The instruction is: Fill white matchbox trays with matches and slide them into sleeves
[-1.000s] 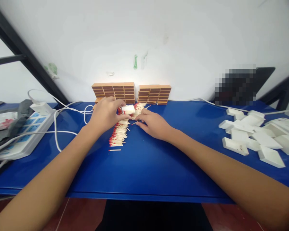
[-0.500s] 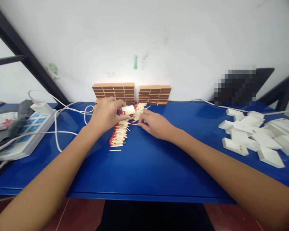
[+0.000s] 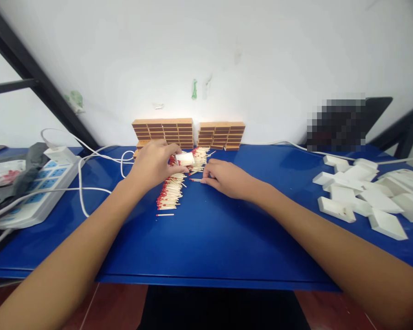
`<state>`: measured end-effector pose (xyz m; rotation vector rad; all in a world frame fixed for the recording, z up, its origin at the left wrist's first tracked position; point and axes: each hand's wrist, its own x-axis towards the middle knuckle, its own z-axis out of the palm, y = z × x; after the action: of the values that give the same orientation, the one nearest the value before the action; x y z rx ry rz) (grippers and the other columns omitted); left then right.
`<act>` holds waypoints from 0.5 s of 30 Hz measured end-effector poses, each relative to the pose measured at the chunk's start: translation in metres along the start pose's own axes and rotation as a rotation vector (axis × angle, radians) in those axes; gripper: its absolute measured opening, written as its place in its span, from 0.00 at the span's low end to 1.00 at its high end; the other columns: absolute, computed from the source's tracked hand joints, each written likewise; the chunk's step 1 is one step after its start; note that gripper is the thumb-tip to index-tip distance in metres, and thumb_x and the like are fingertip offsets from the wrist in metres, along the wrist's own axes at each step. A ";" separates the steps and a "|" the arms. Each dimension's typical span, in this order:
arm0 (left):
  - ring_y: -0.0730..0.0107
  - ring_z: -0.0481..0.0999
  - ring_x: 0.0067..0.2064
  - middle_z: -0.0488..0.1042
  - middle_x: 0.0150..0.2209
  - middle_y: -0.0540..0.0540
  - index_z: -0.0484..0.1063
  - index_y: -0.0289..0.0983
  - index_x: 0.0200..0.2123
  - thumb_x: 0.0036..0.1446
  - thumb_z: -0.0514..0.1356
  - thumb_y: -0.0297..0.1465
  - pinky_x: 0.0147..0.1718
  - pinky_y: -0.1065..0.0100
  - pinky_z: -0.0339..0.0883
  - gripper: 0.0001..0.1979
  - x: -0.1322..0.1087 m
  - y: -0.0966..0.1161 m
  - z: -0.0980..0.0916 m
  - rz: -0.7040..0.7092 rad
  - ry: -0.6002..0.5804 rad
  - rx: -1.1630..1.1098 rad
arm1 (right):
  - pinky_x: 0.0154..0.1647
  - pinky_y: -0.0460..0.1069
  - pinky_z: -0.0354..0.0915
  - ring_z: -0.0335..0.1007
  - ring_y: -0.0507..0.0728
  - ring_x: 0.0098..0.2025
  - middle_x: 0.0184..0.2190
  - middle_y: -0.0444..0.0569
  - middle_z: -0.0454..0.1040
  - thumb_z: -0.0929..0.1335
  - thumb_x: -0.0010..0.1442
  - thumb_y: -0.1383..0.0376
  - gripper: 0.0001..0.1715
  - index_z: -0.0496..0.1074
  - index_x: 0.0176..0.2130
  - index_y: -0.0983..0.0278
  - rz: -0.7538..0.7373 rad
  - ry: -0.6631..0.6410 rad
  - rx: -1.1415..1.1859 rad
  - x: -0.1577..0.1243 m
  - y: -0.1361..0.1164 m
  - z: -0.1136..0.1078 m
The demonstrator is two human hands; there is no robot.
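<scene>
My left hand (image 3: pixel 153 164) is closed round a small white matchbox tray (image 3: pixel 185 159), held just above a long pile of red-tipped matches (image 3: pixel 170 191) on the blue table (image 3: pixel 206 238). My right hand (image 3: pixel 226 178) rests on the table to the right of the pile, fingers curled and pinching at a few loose matches (image 3: pixel 194 179). More matches (image 3: pixel 200 156) lie behind the tray.
Two stacks of brown matchbox sleeves (image 3: pixel 163 131) (image 3: pixel 221 134) stand against the white wall. Several empty white trays (image 3: pixel 361 195) lie at the right. A white power strip (image 3: pixel 34 195) with white cables (image 3: pixel 89 183) sits at the left. A black frame slants at the far left.
My right hand has slid slightly right and toward me, dragging a few matches out of the pile. My left hand and the tray have barely moved.
</scene>
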<state>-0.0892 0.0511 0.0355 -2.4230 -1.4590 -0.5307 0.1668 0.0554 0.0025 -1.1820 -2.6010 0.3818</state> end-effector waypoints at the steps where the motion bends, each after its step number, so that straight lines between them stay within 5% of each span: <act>1: 0.55 0.78 0.40 0.80 0.38 0.41 0.80 0.37 0.47 0.57 0.74 0.50 0.40 0.61 0.64 0.25 0.000 0.000 0.000 0.001 0.002 -0.001 | 0.39 0.51 0.60 0.69 0.57 0.38 0.42 0.52 0.76 0.69 0.72 0.66 0.07 0.75 0.39 0.63 0.001 -0.001 0.002 0.000 0.000 0.000; 15: 0.56 0.78 0.40 0.80 0.38 0.42 0.80 0.38 0.47 0.56 0.75 0.50 0.40 0.62 0.64 0.25 -0.001 -0.005 0.006 0.031 0.038 -0.056 | 0.40 0.49 0.59 0.68 0.56 0.38 0.45 0.51 0.75 0.71 0.72 0.64 0.05 0.75 0.46 0.64 0.010 0.070 0.025 -0.002 -0.006 0.007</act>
<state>-0.0929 0.0547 0.0301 -2.4608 -1.4067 -0.6148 0.1615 0.0487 -0.0020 -1.1786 -2.5244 0.3663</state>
